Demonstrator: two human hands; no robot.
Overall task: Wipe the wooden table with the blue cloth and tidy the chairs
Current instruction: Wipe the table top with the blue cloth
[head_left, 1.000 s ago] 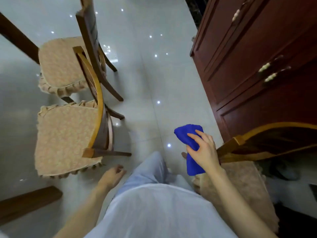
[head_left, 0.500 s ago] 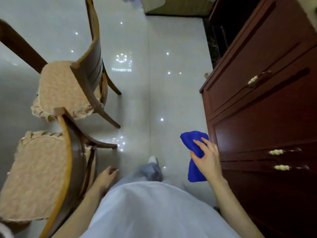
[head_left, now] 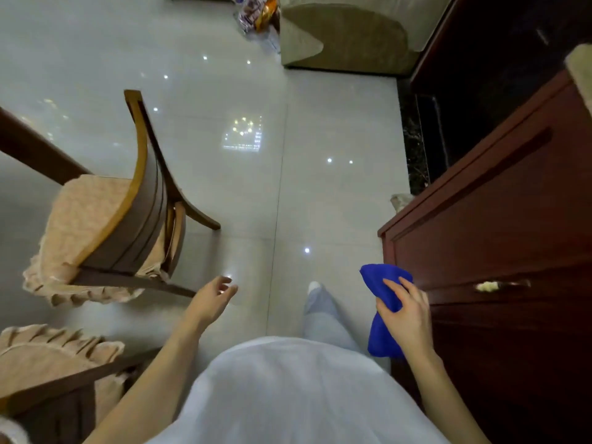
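My right hand (head_left: 405, 314) is shut on the bunched blue cloth (head_left: 382, 339), held at waist height close to the red-brown cabinet. My left hand (head_left: 213, 298) is open and empty, fingers loosely curled, hanging over the floor just right of a wooden chair (head_left: 141, 216) with a beige frilled cushion. A second cushioned chair (head_left: 48, 373) shows partly at the lower left. A dark edge of the wooden table (head_left: 32, 152) crosses the left side above the first chair's seat.
A red-brown cabinet with drawers (head_left: 499, 251) lines the right side. Glossy white floor tiles (head_left: 320, 193) stretch ahead between chairs and cabinet. A pale sofa (head_left: 346, 36) and some bags (head_left: 256, 14) stand at the far end.
I have moved forward past the chairs, which slid back and down in view. My left hand has lifted away from my side and opened. The cloth stays in my right hand.
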